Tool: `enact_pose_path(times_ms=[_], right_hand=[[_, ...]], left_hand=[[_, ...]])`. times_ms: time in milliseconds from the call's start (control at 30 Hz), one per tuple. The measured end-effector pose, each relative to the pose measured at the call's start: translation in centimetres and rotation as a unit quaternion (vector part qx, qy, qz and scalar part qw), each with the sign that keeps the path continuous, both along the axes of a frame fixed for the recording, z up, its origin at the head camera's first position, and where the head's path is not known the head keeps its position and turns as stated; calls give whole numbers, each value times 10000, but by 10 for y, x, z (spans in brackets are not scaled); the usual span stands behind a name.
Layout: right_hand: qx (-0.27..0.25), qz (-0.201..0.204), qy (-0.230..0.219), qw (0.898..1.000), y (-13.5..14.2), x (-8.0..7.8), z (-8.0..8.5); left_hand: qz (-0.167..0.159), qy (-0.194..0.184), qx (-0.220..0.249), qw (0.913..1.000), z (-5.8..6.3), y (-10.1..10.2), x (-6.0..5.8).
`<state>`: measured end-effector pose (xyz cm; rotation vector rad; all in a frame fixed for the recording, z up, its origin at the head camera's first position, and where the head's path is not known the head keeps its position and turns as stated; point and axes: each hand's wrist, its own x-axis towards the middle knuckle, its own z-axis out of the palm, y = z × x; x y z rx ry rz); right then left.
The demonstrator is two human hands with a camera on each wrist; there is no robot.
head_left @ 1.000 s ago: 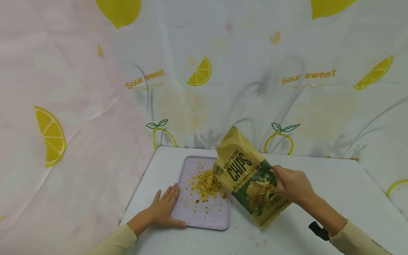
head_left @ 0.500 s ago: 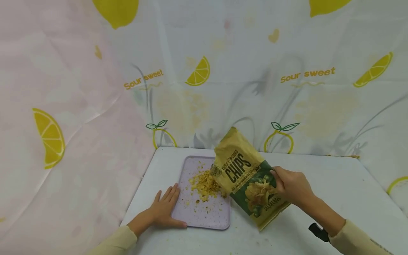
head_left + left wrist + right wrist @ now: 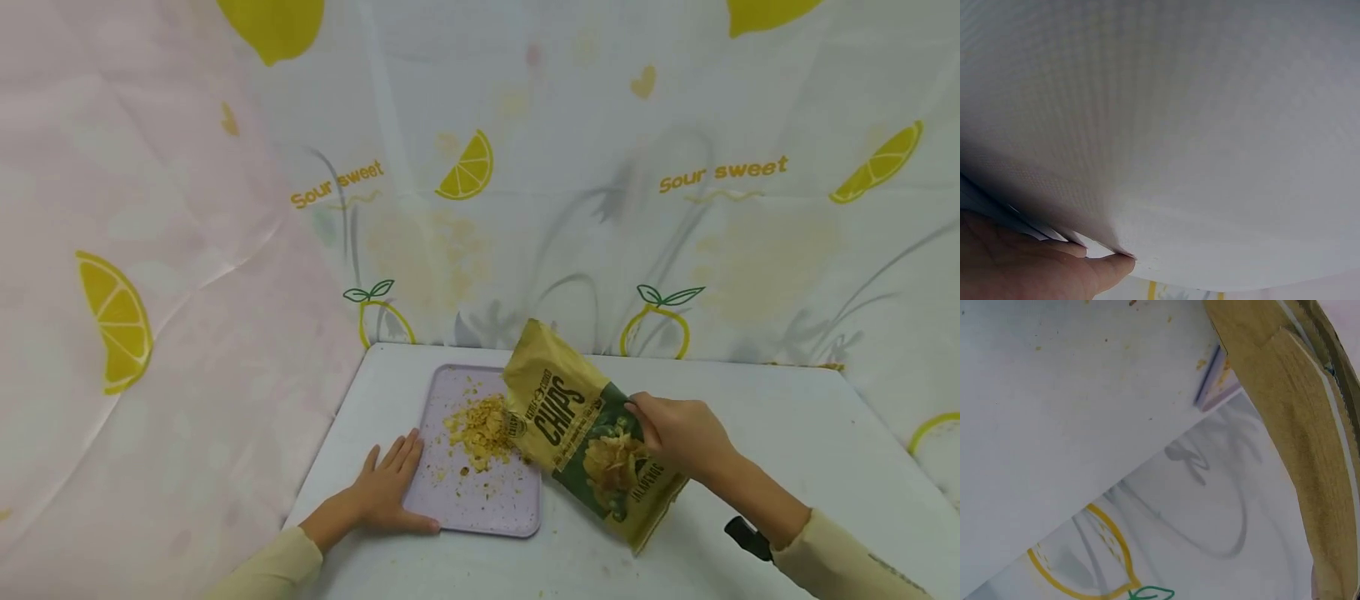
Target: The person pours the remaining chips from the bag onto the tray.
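In the head view, a lilac tray (image 3: 468, 515) lies on the white table with a heap of yellow crushed chips (image 3: 480, 429) on it. My left hand (image 3: 386, 492) rests along the tray's left edge, fingers straight and thumb near its front corner. My right hand (image 3: 681, 433) grips the right side of a gold and green chips bag (image 3: 573, 425). The bag is tilted, its upper left end over the tray's right side and overlapping part of the heap. The brown back of the bag (image 3: 1291, 419) fills the right of the right wrist view. Left-hand fingers (image 3: 1104, 270) show low in the left wrist view.
Small crumbs (image 3: 1125, 345) are scattered on the white table (image 3: 787, 442) beside the tray. A lemon-print cloth (image 3: 555, 233) hangs behind the table, and a pinkish one (image 3: 210, 350) hangs on the left. A black device (image 3: 746, 538) sits at my right wrist.
The bag has tipped: its upper end has dropped a little to the left, while its lower end has swung slightly right and toward me. My left hand and the tray have stayed in place.
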<state>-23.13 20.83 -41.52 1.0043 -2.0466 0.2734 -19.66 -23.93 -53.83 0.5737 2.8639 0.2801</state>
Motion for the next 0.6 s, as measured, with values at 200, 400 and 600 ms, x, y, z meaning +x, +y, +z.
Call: enact_pose_path(times_ms=[200, 400, 600], right_hand=[[-574, -6, 156, 9982, -3, -5, 6], [-206, -219, -224, 9993, -6, -9, 1], [-621, -124, 7, 9980, -4, -6, -3]], left_hand=[[18, 37, -39, 10000, 4, -1, 0], [8, 47, -6, 10000, 8, 0, 1], [-21, -79, -20, 10000, 5, 2, 1]])
